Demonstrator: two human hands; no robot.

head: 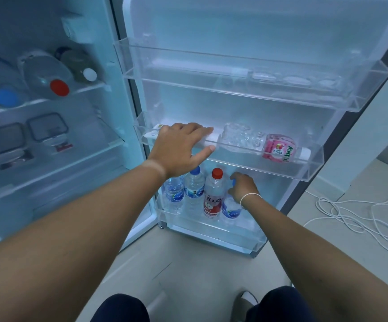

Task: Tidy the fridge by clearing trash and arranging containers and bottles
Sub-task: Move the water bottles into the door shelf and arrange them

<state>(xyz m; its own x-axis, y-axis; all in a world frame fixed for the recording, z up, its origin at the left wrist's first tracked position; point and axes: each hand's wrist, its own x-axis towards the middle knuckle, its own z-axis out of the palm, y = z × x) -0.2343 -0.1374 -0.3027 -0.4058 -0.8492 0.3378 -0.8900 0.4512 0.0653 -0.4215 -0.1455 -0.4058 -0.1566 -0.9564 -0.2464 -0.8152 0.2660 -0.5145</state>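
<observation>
The fridge door stands open with three clear door shelves. My left hand rests on the front rim of the middle door shelf, fingers over a white tube-like item lying inside. On the same shelf a pink-labelled bottle lies on its side. In the bottom door shelf stand two blue-capped water bottles, a red-capped bottle and a fourth water bottle. My right hand is shut on the top of that fourth bottle, covering its blue cap.
The top door shelf holds a clear egg tray. Inside the fridge, bottles lie on the upper shelf and lidded containers sit below. A white cord lies on the floor at right. My knees and a shoe show at bottom.
</observation>
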